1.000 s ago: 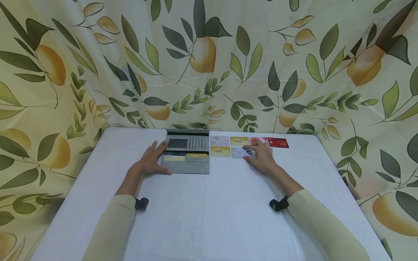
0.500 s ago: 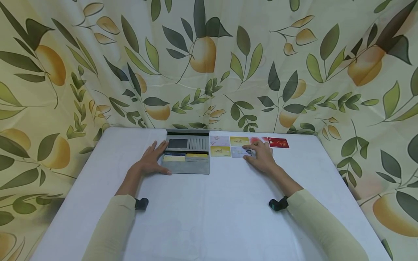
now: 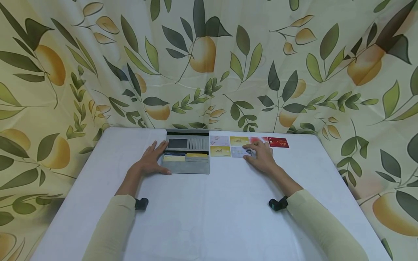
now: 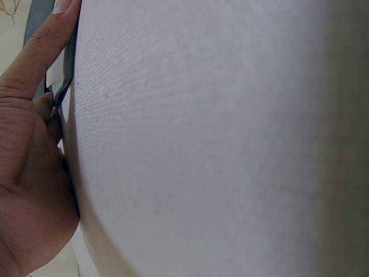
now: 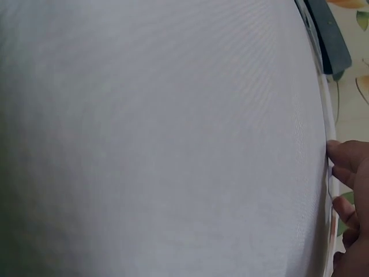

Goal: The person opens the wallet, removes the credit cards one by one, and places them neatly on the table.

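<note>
So from the head cam we get the whole layout: an open grey wallet [image 3: 187, 154] lying flat on the white table [image 3: 209, 210], with two yellowish cards tucked in its lower slots. Our left hand [image 3: 151, 161] lies flat along the wallet's left edge, fingers straight and relaxed, not gripping anything. Our right hand [image 3: 262, 156] is over at the loose cards just right of the wallet, fingers stretched out and fingertips resting on the pale blue-grey card [image 3: 240, 152] in the near row. We can't tell if it's pinching the card or just pressing on it, it looks like a flat touch.

The other loose cards sit in two rows: a white card [image 3: 219, 140], a yellow card [image 3: 239, 141], a pinkish card [image 3: 258, 140] half hidden by our fingers, and a red VIP card [image 3: 278, 143] at the back, plus another gold card [image 3: 220, 151] in front, right next to the blue-grey one.

The wrist cams don't add much. The left wrist view is nearly all tablecloth, with the thumb [image 4: 40, 55] lying straight along the wallet's dark edge. The right wrist view is the same deal, just fingertips [image 5: 346, 156] at the far right and a sliver of the wallet at the top corner. The cards are basically edge-on there, so you can't read them.

A leaf-and-fruit print curtain [image 3: 209, 61] hangs behind and around the table.
</note>
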The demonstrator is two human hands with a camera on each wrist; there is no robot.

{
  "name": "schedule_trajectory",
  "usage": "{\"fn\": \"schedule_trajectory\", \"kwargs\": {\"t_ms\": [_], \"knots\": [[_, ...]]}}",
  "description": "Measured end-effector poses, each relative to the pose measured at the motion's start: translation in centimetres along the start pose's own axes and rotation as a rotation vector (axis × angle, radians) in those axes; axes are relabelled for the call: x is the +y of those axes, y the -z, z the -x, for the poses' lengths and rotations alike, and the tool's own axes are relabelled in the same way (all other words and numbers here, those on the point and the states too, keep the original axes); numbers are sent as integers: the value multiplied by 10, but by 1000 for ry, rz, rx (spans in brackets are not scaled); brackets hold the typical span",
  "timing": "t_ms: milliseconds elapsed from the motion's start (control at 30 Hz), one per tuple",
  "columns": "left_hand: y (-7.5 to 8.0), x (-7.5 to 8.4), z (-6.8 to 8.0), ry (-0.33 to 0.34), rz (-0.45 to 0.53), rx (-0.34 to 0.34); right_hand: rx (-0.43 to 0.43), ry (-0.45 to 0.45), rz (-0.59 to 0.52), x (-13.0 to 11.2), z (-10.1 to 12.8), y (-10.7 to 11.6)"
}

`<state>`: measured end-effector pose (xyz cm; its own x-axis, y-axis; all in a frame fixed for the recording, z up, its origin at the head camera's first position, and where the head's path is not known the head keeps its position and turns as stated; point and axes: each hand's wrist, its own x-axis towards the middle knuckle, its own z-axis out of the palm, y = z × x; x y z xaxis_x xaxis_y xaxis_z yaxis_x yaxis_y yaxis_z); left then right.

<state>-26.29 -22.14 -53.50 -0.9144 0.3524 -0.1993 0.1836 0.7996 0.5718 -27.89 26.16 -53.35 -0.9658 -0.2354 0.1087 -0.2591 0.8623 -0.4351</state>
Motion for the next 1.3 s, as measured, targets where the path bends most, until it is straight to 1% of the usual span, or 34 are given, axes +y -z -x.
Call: {"fn": "schedule_trajectory", "kwargs": {"t_ms": [100, 167, 367, 467, 567, 700, 833, 933, 1033, 1167, 1300], "knots": [[0, 0, 0, 7, 3, -3, 0, 0, -3, 0, 0, 0], [-1, -1, 0, 0, 12, -1, 0, 0, -2, 0, 0, 0], [-4, -7, -3, -17, -3, 8, 0, -8, -14, -1, 1, 0], [-2, -4, -1, -13, 7, 9, -3, -16, -34, -2, 1, 0], [0, -1, 1, -11, 20, 9, 1, -5, -56, -4, -1, -3], [-1, -2, 1, -21, 20, 10, 2, 25, -74, -13, -3, -6], [-2, -4, 0, -29, 9, 12, -18, 42, -81, -25, -5, -10], [-1, -3, 2, -36, 28, 14, -22, 61, -88, -33, -8, -13], [-2, -4, 0, -30, 25, 12, -21, 87, -91, -40, -10, -17], [-6, -13, -5, -14, 5, 11, -20, 100, -103, -48, -13, -22], [-8, -17, -7, -21, 31, 14, -7, 89, -139, -54, -13, -26]]}}
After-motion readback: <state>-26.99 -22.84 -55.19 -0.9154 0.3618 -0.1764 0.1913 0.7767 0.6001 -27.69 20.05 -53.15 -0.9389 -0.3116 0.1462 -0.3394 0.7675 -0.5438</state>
